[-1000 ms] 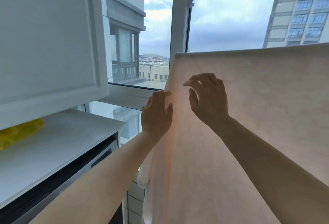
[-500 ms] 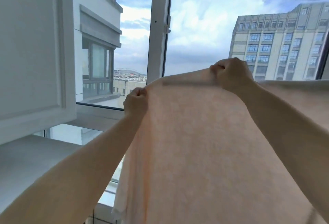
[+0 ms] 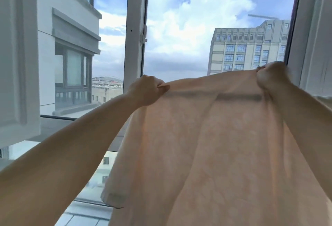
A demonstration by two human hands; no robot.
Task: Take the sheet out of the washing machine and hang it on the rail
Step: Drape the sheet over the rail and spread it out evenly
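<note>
A pale peach sheet (image 3: 206, 145) hangs in front of me, draped over a rail that shows only as a dark horizontal shadow (image 3: 239, 97) through the cloth. My left hand (image 3: 146, 91) grips the sheet's top fold at its left end, fingers curled round the cloth. My right hand (image 3: 271, 76) grips the top fold further right, blurred by motion. The cloth is stretched between both fists and falls down past the bottom of the view. The washing machine is out of sight.
A white cabinet door (image 3: 18, 60) stands close on the left. A white window mullion (image 3: 133, 33) rises just behind my left hand, with glass panes either side. White curtain fabric (image 3: 318, 37) hangs at the right edge.
Both hands went from open against the cloth to gripping its top fold. They have since spread apart, the right one moving well to the right. My view has tilted upward.
</note>
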